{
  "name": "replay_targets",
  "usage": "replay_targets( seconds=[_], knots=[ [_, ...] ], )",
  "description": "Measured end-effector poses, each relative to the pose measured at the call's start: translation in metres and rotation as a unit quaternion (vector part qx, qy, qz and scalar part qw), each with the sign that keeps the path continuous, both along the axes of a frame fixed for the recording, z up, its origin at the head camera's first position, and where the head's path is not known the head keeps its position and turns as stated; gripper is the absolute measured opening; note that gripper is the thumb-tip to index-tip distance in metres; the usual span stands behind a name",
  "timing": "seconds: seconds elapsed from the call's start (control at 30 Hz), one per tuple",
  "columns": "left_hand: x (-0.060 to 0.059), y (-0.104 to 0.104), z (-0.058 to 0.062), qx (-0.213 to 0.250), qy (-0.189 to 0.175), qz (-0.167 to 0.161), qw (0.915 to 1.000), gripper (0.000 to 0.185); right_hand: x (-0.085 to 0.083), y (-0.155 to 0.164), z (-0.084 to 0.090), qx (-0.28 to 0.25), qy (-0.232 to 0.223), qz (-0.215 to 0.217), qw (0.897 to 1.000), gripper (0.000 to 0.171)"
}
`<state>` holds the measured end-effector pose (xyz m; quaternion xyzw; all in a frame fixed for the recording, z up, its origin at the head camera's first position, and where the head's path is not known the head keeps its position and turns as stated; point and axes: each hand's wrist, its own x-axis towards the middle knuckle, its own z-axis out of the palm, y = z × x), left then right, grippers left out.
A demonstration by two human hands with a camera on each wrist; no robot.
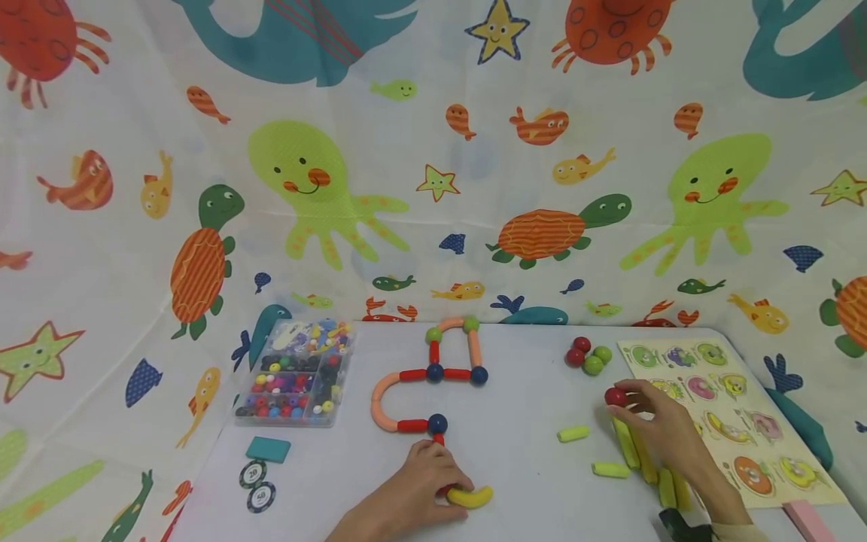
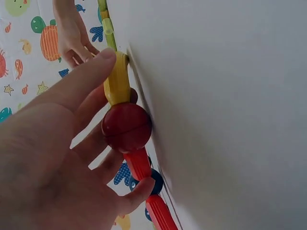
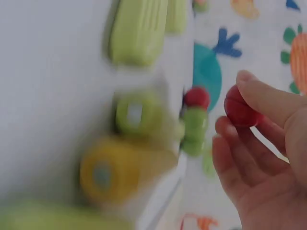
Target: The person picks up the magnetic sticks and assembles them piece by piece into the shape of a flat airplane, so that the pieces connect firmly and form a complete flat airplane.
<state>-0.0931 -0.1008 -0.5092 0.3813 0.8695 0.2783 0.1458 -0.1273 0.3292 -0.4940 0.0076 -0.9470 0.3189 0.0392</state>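
My left hand (image 1: 423, 482) grips a curved yellow magnetic rod (image 1: 470, 497) at its joint with a dark red ball (image 2: 127, 128). The thumb lies along the rod, and the other fingers reach round behind the ball. From that ball a short red rod (image 2: 137, 164) runs to a dark blue ball (image 1: 437, 424), part of a joined shape of red and peach rods with blue and green balls. On the right, my right hand (image 1: 660, 421) pinches a loose red ball (image 3: 241, 106) between thumb and fingertips, raised over several green and yellow rods (image 1: 625, 443).
Two red balls (image 1: 578, 351) and two green balls (image 1: 597, 360) sit at the back right. A fruit picture board (image 1: 799, 482) lies on the right, with a pink block (image 1: 808, 521). To the left are a bead box (image 1: 284, 421), a teal block (image 1: 268, 449) and two round chips (image 1: 260, 497).
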Motion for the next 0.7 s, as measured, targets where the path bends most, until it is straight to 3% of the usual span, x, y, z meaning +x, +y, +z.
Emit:
replay_targets(
  seconds=[0.27,0.5,0.7],
  knots=[
    [0.003,0.004,-0.005,-0.031,0.044,0.006,0.9985,0.028,0.004,-0.050,0.002,-0.075,-0.081,0.062,0.992,0.051],
    [0.004,0.004,0.000,-0.027,0.019,0.018,0.9993,0.026,0.010,-0.093,-0.008,-0.091,-0.099,0.150,0.980,0.041],
    [0.005,0.004,0.000,-0.019,0.012,0.019,0.9996,0.024,0.018,-0.120,-0.016,-0.094,-0.147,0.209,0.962,0.037]
  ],
)
